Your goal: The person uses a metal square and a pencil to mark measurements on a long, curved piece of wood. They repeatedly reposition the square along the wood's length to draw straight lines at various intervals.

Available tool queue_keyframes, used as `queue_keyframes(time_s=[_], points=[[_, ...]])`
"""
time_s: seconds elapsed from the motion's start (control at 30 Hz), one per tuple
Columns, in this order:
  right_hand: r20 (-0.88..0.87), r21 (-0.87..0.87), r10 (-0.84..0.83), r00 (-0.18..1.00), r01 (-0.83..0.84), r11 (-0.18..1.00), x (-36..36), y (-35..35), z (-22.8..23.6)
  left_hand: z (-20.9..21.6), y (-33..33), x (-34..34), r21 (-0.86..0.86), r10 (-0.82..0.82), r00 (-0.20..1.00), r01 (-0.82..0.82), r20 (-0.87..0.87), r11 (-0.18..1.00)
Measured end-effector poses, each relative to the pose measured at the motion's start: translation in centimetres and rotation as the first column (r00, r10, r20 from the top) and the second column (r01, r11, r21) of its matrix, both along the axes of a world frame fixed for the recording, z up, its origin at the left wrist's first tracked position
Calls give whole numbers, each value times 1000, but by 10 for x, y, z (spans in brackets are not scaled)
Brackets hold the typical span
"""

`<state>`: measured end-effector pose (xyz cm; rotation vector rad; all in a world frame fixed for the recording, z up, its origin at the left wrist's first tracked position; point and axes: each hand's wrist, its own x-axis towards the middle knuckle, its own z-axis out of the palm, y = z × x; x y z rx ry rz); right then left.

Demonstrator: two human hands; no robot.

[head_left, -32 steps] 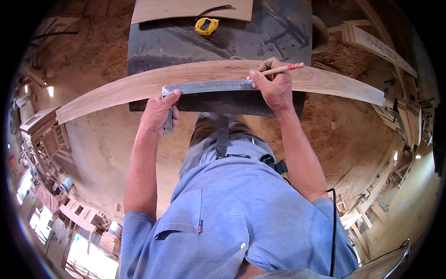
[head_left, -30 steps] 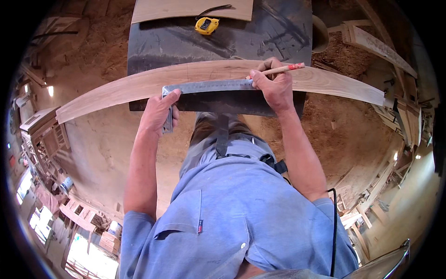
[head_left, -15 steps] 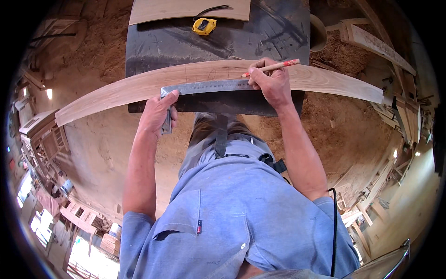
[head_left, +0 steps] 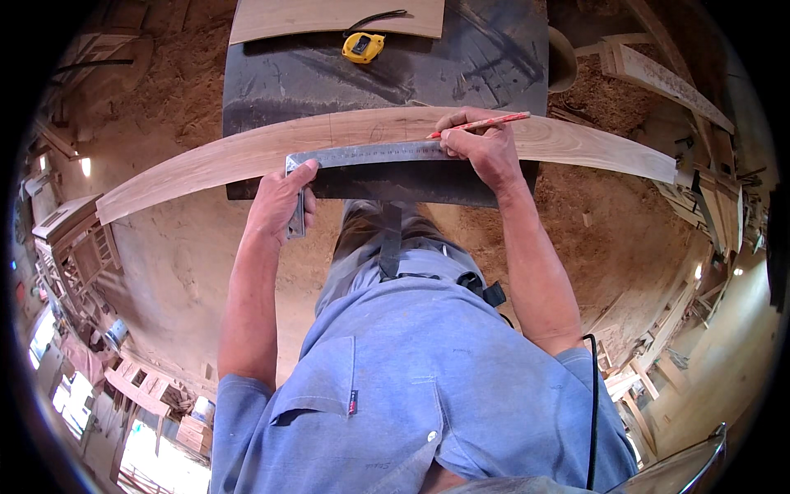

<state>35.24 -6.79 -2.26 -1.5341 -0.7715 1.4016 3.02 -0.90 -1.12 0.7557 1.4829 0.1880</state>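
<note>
A long wooden board [head_left: 222, 155] lies across the near part of a dark table. Along its near edge rests a metal try square [head_left: 370, 154] with a graduated blade. My left hand [head_left: 284, 198] is closed around the square's stock, the thumb on the corner. My right hand [head_left: 484, 148] pinches a red-patterned pencil [head_left: 494, 120], its tip at the board's face just beyond the blade's right end. The right fingers also touch that blade end. Faint pencil lines cross the board left of the tip.
The dark tabletop [head_left: 288, 82] carries a yellow tape measure [head_left: 363, 48] and a pale wooden panel [head_left: 329, 20] at its far side. Timber pieces [head_left: 671, 86] lie at the far right. A wooden frame [head_left: 78, 239] stands at the left, over a dusty floor.
The pencil in my right hand has tipped lower, its back end swinging slightly nearer the far side of the board. My left hand and the try square stay almost still.
</note>
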Motion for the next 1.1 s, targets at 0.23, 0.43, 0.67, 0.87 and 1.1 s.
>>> queue_keyframes(time_s=[0.23,0.43,0.67,0.87,1.1], points=[[30,6,11,999,-11,1000,-1,4,-2,1,1,0,-2,-2,1000,2,-3,1000],[200,6,96,975,-99,995,2,6,-3,-1,0,1,19,-4,1000,4,3,1000],[247,-13,125,961,-126,992,1,8,1,1,-1,0,9,-15,1000,15,-3,1000],[350,-35,159,923,-156,987,-2,8,4,-5,-3,-1,28,19,1000,-19,16,999],[342,-41,159,926,-155,987,-1,9,3,-1,-1,1,8,10,1000,-10,6,1000]])
